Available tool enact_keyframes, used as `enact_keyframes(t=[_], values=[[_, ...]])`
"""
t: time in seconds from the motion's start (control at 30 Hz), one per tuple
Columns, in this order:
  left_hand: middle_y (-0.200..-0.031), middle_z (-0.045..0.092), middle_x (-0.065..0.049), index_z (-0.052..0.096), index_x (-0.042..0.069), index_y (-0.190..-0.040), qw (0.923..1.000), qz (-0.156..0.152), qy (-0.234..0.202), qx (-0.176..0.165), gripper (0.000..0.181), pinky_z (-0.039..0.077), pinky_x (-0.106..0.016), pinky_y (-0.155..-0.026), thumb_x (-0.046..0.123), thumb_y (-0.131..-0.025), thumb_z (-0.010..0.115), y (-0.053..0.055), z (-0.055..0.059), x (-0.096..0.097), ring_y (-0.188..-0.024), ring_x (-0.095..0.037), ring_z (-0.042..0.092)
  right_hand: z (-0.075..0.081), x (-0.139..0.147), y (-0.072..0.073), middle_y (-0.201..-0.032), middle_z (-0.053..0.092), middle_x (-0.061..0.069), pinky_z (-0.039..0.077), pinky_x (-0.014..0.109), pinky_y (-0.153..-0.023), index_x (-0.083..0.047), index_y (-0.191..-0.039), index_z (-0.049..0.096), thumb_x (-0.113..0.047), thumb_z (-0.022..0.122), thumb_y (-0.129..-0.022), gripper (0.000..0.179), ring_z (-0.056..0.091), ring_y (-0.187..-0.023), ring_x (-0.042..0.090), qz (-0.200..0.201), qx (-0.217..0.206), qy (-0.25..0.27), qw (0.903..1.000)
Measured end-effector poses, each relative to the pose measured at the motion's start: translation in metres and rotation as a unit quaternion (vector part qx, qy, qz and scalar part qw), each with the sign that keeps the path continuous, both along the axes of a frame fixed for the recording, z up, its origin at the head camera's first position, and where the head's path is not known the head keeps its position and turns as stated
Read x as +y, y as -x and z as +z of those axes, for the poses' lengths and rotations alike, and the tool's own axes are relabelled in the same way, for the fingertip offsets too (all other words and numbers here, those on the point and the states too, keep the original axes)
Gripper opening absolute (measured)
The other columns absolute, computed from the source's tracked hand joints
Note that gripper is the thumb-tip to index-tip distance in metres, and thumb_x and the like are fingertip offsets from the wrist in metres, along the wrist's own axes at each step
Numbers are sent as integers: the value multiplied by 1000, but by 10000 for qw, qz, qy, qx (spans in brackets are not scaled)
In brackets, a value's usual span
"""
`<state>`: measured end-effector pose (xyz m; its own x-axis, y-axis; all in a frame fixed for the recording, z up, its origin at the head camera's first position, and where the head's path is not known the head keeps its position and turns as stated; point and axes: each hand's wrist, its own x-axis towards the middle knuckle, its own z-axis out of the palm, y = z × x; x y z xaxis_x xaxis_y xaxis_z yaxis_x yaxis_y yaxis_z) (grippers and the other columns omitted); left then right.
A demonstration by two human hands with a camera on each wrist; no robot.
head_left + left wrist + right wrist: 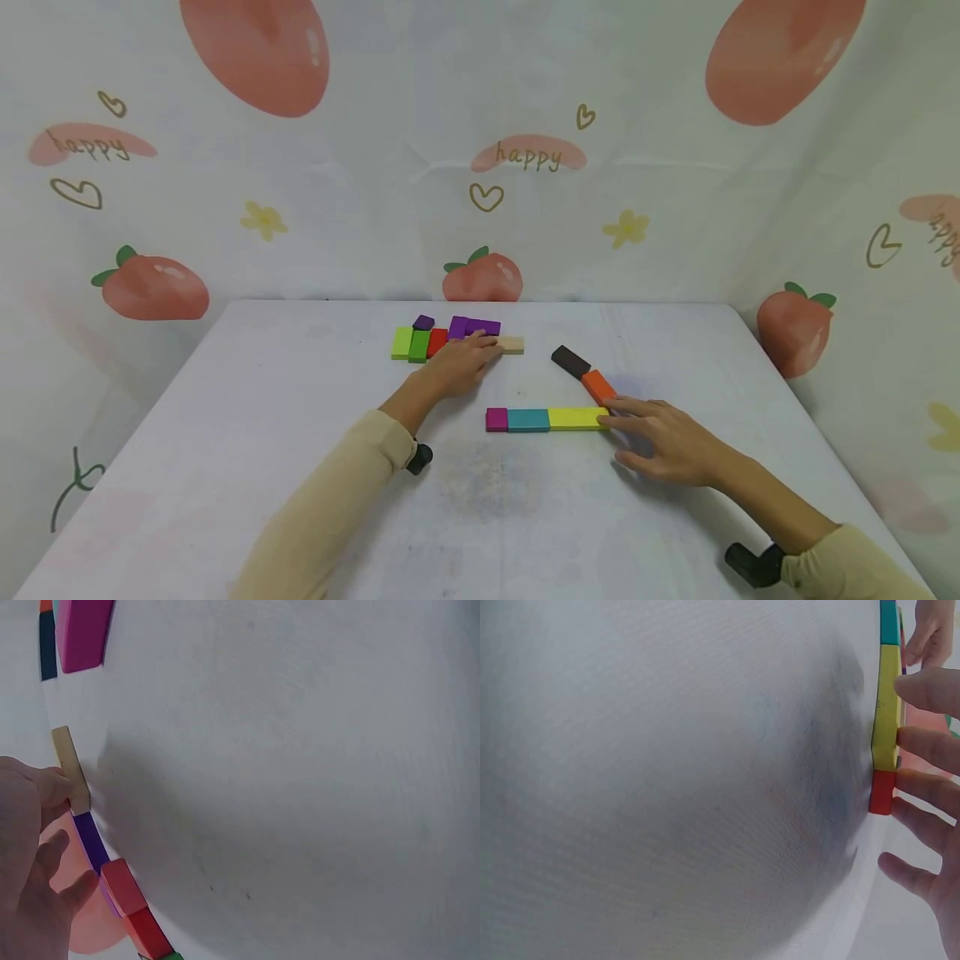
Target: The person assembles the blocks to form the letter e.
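Observation:
Near the far edge my left hand (467,362) reaches over a row of coloured blocks. Its thumb and forefinger pinch a plain wooden block (73,769), which lies end to end with a purple block (91,838). The other fingers spread over the purple and red blocks (150,934). My right hand (667,437) has its fingers loosely spread. Its fingertips (911,686) rest at a yellow block (576,419) and by the near end of an orange block (598,386). A teal block (528,420) and a magenta block (496,419) continue the yellow block's line leftward.
A dark block (571,361) meets the orange block's far end. Lime (402,342) and green (419,346) blocks lie left of the red one, with a small dark purple block (423,322) behind them. A printed cloth (360,242) hangs behind the white table (262,400).

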<state>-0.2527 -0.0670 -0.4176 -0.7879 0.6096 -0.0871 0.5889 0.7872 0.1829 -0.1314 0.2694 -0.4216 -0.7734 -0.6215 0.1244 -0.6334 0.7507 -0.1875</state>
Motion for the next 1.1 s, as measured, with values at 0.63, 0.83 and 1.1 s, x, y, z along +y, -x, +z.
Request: enact_keyframes(t=[0.63,0.83,1.1], values=[[-157,39,-6,44,15,-152,9995,-107,25,-288,48,28,-42,-118,22,-105,49,-3,0,22,-147,-23,31,-1,0,1,-135,62,10,49,60,-93,-18,-124,72,-30,76,-84,43,58,-122,33,-54,-37,10,10000],[-156,39,-5,43,16,-152,9994,-149,-18,-297,50,28,-42,-118,23,-104,51,-3,-2,28,-148,-24,28,-1,0,1,-136,61,10,49,60,-93,-18,-125,71,-31,75,-85,42,58,-123,33,-49,-84,22,10000],[-156,40,-5,43,16,-152,9996,-215,10,-163,50,27,-43,-118,23,-103,51,-2,-6,31,-149,-25,25,-1,1,1,-136,61,10,49,60,-93,-18,-125,71,-31,75,-85,42,58,-123,33,-63,-84,36,9999]])
